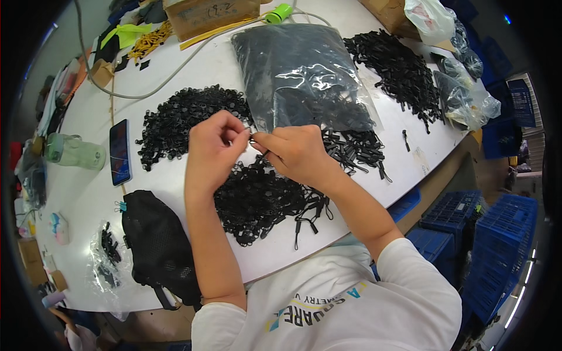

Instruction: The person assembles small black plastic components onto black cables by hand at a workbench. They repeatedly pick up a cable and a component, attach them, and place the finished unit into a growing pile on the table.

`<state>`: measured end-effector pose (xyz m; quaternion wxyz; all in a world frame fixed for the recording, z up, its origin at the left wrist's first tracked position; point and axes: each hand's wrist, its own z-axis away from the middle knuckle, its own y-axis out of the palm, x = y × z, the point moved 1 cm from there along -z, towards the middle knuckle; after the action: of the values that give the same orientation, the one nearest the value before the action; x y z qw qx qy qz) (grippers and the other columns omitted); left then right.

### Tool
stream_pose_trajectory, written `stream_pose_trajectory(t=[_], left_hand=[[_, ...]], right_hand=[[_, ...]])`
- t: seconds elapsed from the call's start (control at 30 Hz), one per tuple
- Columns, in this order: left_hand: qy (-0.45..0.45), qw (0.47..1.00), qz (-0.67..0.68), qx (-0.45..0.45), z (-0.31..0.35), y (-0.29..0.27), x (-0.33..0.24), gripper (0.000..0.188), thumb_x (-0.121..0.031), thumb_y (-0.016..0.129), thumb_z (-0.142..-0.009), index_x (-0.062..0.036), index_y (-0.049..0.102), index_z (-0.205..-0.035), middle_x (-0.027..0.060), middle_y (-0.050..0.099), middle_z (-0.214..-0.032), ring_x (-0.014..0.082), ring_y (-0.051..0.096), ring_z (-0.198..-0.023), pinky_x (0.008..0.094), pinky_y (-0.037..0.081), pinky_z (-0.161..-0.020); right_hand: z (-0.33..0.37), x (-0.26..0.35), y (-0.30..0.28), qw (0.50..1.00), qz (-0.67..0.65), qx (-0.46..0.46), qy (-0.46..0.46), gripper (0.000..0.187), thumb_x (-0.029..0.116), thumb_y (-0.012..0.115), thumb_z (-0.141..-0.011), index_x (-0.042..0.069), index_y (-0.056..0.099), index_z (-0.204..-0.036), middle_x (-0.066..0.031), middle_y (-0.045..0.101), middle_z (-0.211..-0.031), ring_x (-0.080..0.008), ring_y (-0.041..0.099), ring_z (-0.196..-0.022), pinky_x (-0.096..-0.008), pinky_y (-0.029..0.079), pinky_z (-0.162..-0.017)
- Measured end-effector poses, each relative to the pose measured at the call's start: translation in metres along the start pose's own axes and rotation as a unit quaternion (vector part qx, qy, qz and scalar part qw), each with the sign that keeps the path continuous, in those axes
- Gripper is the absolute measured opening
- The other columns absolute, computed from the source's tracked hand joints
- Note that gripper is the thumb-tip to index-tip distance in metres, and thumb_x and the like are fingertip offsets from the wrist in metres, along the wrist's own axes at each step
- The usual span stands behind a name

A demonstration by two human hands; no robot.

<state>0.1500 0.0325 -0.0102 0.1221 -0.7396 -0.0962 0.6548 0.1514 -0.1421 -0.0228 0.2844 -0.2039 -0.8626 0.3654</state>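
Above the white table [158,205], my left hand [215,143] and my right hand [295,153] meet fingertip to fingertip. Both are closed in a pinch on a small dark part, mostly hidden by the fingers; its exact kind cannot be made out. Beyond my left hand lies a pile of small black plastic pieces [175,120] with rings. A second pile of such pieces [254,202] spreads under my wrists. Black pull tabs with cord loops [357,151] lie beside my right hand, and a few more looped tabs [307,222] rest at the near table edge.
A large clear bag of black parts [298,70] lies beyond my hands. Another black heap [398,70] is at far right. A phone [119,152], a green bottle [76,151] and a black mesh bag [157,240] sit at left. Blue crates [497,245] stand right of the table.
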Motion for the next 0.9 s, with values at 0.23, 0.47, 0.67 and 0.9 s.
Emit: stream_pose_trajectory(t=[0.23, 0.47, 0.67, 0.9], left_hand=[[0.047, 0.992, -0.116, 0.011, -0.001, 0.009, -0.001, 0.013, -0.005, 0.067, -0.073, 0.0012, 0.056, -0.071, 0.0048, 0.056, -0.057, 0.0086, 0.053, -0.051, 0.024, 0.041, -0.049], [0.032, 0.988, -0.147, 0.015, -0.001, 0.005, -0.001, 0.011, -0.005, 0.065, -0.069, 0.0012, 0.056, -0.069, 0.0075, 0.054, -0.053, 0.0129, 0.054, -0.048, 0.0261, 0.042, -0.048], [0.082, 0.985, -0.152, 0.012, 0.0, 0.013, 0.003, 0.01, -0.004, 0.064, -0.07, 0.0021, 0.056, -0.069, 0.0091, 0.054, -0.053, 0.0161, 0.054, -0.047, 0.0286, 0.043, -0.048], [0.029, 1.0, -0.003, 0.006, 0.0, 0.02, -0.01, 0.017, -0.009, 0.062, -0.083, 0.0026, 0.057, -0.072, 0.0028, 0.055, -0.054, 0.0086, 0.051, -0.049, 0.0243, 0.04, -0.047]], right_hand=[[0.006, 0.002, 0.014, 0.996, 0.08, -0.037, -0.022, 0.009, 0.01, 0.066, -0.073, 0.009, 0.064, -0.082, 0.0002, 0.048, -0.056, -0.0155, 0.054, -0.047, -0.0293, 0.039, -0.04], [0.004, 0.006, 0.014, 0.996, 0.079, -0.028, -0.02, 0.012, 0.007, 0.067, -0.069, 0.008, 0.063, -0.08, -0.0008, 0.049, -0.058, -0.0164, 0.055, -0.049, -0.03, 0.04, -0.042], [0.008, 0.001, 0.015, 0.999, 0.046, 0.001, -0.019, 0.015, 0.006, 0.068, -0.067, 0.007, 0.058, -0.077, -0.0025, 0.05, -0.06, -0.02, 0.056, -0.052, -0.0323, 0.042, -0.044], [0.003, -0.002, 0.009, 0.995, -0.001, -0.094, 0.023, 0.02, 0.003, 0.07, -0.069, 0.003, 0.061, -0.088, -0.0053, 0.054, -0.064, -0.0223, 0.057, -0.054, -0.0338, 0.042, -0.046]])
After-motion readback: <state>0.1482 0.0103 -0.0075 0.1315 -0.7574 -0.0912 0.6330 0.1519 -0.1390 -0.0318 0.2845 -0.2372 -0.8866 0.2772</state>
